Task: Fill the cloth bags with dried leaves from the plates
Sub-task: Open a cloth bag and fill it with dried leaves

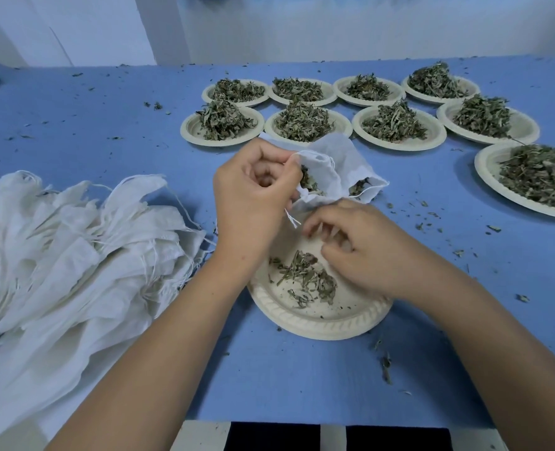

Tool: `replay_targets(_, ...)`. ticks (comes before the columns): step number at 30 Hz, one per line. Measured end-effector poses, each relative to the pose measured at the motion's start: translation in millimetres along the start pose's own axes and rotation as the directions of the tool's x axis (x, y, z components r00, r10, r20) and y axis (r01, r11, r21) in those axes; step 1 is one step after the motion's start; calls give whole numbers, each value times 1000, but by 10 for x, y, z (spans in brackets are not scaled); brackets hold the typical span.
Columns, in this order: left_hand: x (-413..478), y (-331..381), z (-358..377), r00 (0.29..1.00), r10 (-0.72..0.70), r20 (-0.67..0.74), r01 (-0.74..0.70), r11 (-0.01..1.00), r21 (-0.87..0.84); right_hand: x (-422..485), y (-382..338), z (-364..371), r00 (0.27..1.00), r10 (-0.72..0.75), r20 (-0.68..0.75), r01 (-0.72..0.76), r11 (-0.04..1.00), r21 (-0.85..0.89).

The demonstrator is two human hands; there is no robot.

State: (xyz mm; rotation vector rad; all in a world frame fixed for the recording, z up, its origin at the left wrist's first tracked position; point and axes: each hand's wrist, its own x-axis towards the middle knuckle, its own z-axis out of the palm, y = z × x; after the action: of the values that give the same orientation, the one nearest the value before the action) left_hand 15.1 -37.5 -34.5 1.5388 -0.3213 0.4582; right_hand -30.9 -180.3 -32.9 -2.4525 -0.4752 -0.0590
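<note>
Early in the job, by the look. One cloth bag [344, 164] in work, lying just beyond near plate [318, 325], mouth toward left; dried leaf visible inside, so part filled; left hand [253, 196] pinching mouth hem btw thumb and fingers, holding it agape; drawstring [291, 218] dangling loose, not drawn. Right hand [360, 245] low over far side of near plate, fingers curled downward; blurred, so cannot tell whether anything pinched or merely raked. Small scatter of leaves [308, 278] at centre of that plate; most of its load prob. in the bag already. Left to do: rest of this plate, then nine heaped plates [400, 146] far and right, untouched by appearance; big heap of flat empty bags [74, 242] at left; no finished bag in view. Crumbs strewn over blue tablecloth [302, 379]. Est.: approx. one plate in ten nearly done.
</note>
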Motion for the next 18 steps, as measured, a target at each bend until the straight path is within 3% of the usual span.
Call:
replay_targets(4, -6, 0, 8, 1000, -3, 4, 3, 1000, -5, -44, -59, 49, 940, -123, 317, 103, 991, 80)
replay_targets(6, -4, 0, 1, 1000, 1, 0, 0, 1000, -10, -76, -36, -43, 902, -134, 410, 74, 985, 159)
replay_targets(9, 0, 4, 1, 1000, 1, -1, -1, 1000, -5, -89, 45, -178, 853, -121, 509, 58, 989, 137)
replay_targets(12, -7, 3, 11, 1000, 11, 8, -12, 1000, 8, -62, 17, -148, 841, -120, 527, 82, 992, 95)
replay_targets(18, 0, 2, 9, 1000, -4, 3, 4, 1000, -16, -12, -76, 5, 882, -202, 426, 167, 979, 119)
